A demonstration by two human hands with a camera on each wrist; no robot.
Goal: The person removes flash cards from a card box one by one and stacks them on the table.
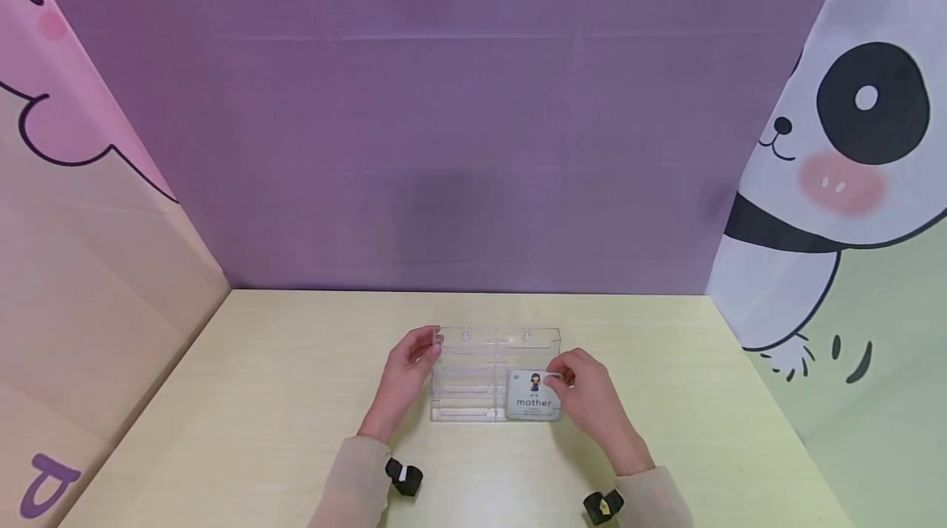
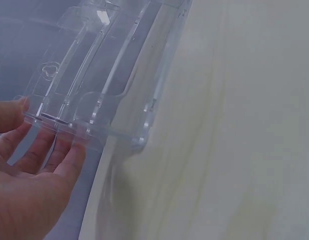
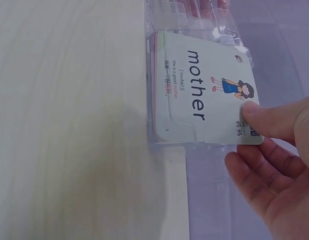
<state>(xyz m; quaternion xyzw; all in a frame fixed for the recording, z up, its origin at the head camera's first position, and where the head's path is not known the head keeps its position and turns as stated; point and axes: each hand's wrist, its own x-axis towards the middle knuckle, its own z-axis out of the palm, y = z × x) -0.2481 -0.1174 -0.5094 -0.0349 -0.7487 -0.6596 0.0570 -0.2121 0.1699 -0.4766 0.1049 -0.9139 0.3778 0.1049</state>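
A clear plastic card holder (image 1: 464, 411) with tiered pockets in two columns stands on the table in the head view. My left hand (image 1: 402, 378) grips its upper left side, thumb on one face and fingers behind in the left wrist view (image 2: 39, 185). In the lower right pocket sits a small stack of flash cards (image 3: 182, 95); the front one reads "mother" beside a drawn figure. My right hand (image 1: 592, 396) pinches the stack's upper right corner, thumb in front. The lower part of the cards lies behind the pocket's clear front.
The light wooden table (image 1: 281, 396) extends around the holder. A purple backdrop (image 1: 459, 141) rises behind it. Printed cartoon panels flank both sides, with a panda (image 1: 873, 182) at the right. Each wrist carries a small black device (image 1: 404, 479).
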